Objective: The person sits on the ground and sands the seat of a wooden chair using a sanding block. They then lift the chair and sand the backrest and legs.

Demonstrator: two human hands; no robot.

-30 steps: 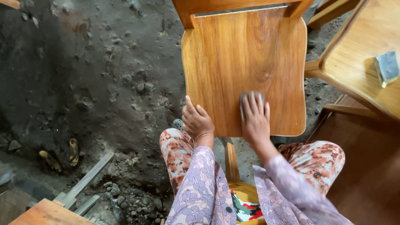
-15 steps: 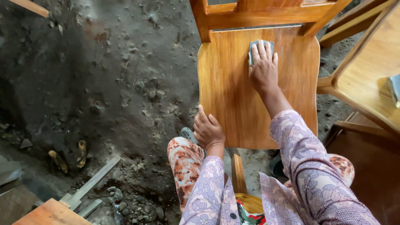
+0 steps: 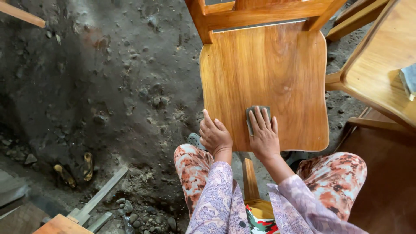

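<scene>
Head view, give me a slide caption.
Right hand presses grey sanding pad on wooden chair seat; left hand grips its edge.

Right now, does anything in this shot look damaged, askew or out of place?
Nothing stands out. The wooden chair seat looks smooth and unbroken; the right hand presses a grey sanding pad flat on it, and the left hand grips its front edge.

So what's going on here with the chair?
A seated person is rubbing a wooden chair seat with a small grey sanding pad. The right hand presses the pad flat near the seat's front edge, while the left hand grips the front left corner. Another wooden seat stands to the right.
</scene>
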